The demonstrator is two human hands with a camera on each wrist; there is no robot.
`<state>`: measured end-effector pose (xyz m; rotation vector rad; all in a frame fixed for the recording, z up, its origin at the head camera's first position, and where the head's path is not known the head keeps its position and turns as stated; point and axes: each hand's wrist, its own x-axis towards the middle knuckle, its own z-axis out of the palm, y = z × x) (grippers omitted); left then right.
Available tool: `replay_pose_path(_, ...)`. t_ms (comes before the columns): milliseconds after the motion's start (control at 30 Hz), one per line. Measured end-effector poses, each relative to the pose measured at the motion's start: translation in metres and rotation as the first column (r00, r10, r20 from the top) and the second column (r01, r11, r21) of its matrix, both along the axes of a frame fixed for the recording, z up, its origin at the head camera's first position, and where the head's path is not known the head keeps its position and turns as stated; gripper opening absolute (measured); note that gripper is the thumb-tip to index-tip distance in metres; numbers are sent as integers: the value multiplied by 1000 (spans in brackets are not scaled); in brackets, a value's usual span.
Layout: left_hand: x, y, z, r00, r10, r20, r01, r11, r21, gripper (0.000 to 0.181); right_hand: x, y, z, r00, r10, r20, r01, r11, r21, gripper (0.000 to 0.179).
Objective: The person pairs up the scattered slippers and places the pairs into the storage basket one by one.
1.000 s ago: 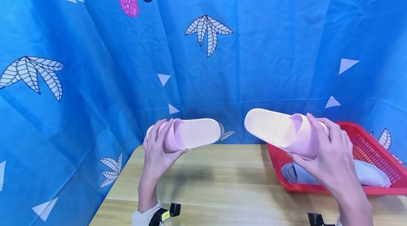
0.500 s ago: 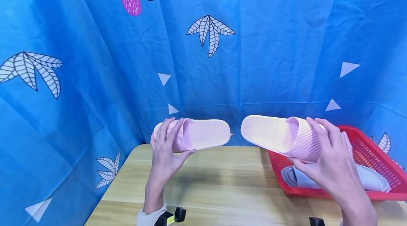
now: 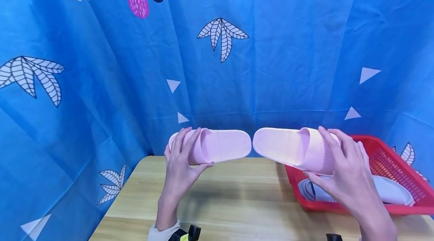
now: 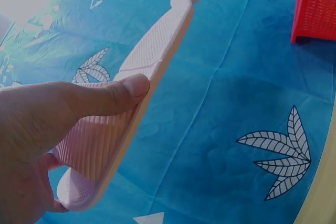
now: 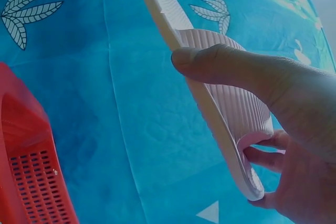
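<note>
Two pink slide slippers are held up over the table, heel ends facing each other with a thin gap between them in the head view. My left hand (image 3: 183, 169) grips the left slipper (image 3: 232, 145) around its ribbed strap, thumb along the near edge of the sole. With my right hand (image 3: 349, 169) I hold the right slipper (image 3: 274, 143) by its strap end, fingers over the top and thumb beneath. In the left wrist view the thumb presses the side of the left slipper (image 4: 152, 51). The right wrist view shows the right slipper (image 5: 226, 114) pinched the same way.
A red plastic basket (image 3: 373, 141) stands at the right of the wooden table (image 3: 217, 214), partly behind my right hand. Light grey rolled or flat items (image 3: 393, 190) lie in it. A blue patterned curtain (image 3: 288, 45) hangs right behind the table.
The left hand has moved right with its slipper. The right slipper has tilted from slanting to nearly level and shifted slightly left, so the heel ends have come close together.
</note>
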<state>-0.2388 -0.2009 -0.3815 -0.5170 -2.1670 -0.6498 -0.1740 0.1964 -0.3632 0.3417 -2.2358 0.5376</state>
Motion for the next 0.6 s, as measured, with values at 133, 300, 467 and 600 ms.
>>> replay_pose_path(133, 1, 2, 0, 1000, -7, -11, 7, 1000, -3, 109, -1, -3, -1, 1000, 10, 6, -10, 1000, 2, 137)
replay_pose_path(300, 1, 4, -1, 1000, -20, -4, 20, 1000, -15, 109, -2, -9, -2, 999, 20, 43, -20, 1000, 5, 138)
replay_pose_path(467, 1, 6, -2, 1000, -20, 3, 20, 999, -25, 110, -2, -14, -2, 998, 10, 61, -12, 1000, 22, 140)
replay_pose_path(600, 1, 7, -1, 1000, -25, 11, 25, 999, -33, 111, -3, -19, -2, 999, 16, 49, -18, 999, 31, 140)
